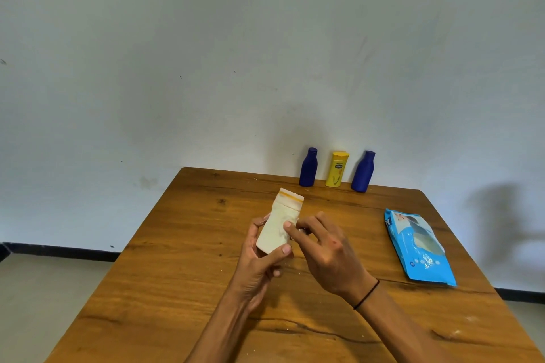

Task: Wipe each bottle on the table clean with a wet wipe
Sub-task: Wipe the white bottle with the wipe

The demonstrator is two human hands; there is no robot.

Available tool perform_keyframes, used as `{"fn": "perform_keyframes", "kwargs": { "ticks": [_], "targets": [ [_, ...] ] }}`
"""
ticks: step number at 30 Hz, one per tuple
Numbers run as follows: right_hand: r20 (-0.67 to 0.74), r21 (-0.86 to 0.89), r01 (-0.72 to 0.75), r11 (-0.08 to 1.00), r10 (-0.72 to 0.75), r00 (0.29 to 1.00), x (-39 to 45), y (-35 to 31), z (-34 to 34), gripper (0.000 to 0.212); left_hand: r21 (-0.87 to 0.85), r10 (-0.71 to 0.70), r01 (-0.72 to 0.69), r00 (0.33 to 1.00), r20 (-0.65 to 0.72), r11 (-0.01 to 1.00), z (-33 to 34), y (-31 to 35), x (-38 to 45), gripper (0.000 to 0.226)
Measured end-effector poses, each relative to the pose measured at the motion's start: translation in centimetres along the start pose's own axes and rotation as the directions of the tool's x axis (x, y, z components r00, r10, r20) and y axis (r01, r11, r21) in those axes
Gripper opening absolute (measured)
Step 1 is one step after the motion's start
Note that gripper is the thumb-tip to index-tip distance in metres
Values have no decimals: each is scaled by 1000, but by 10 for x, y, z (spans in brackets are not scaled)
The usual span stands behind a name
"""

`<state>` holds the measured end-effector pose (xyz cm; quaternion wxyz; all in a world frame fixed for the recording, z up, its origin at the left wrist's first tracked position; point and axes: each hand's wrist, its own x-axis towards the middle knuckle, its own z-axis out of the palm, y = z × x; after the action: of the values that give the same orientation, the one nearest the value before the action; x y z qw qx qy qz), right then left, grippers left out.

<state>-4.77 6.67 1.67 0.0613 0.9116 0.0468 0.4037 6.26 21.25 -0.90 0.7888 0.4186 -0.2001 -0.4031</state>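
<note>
2 hands meeting above the middle of the wooden table [182, 289]. Left hand [259, 259] gripping the white bottle [280, 222] from below, thumb lying across the front near the base, fingers curled round the back. Bottle being held tilted, cap end with an orange band pointing away toward the wall. Right hand [327, 256] touching the right side of this bottle with bent fingertips, something small and white showing under them; cannot tell if it is a wipe. Black band [367, 295] sitting on the right wrist.

3 more bottles standing upright at the far edge: 2 blue bottles [307, 167] [363, 171] with 1 yellow bottle [336, 168] between. 1 blue wipes pack [418, 247] lying flat at the right side, well apart from the hands.
</note>
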Motion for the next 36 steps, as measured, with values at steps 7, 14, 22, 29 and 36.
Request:
{"fn": "perform_keyframes", "kwargs": {
  "ticks": [7,14,22,29,36],
  "targets": [
    [-39,-81,-256,963,254,966,20,10,-4,40,121,-11,13,1000,-18,993,15,1,-5,69],
    [171,-34,30,999,-24,985,5,-6,-7,45,69,-22,24,999,-26,997,12,-6,-4,62],
    [81,-127,-183,975,194,978,19,10,-10,72,169,-14,21,999,-39,985,20,-11,-9,71],
    [232,46,34,998,-43,972,11,-11,-8,46,191,57,-46,997,-50,980,19,-14,-4,66],
    [185,-47,-150,988,156,970,19,10,-7,62,244,69,-51,996,-64,968,26,-21,-10,67]
  ]
}}
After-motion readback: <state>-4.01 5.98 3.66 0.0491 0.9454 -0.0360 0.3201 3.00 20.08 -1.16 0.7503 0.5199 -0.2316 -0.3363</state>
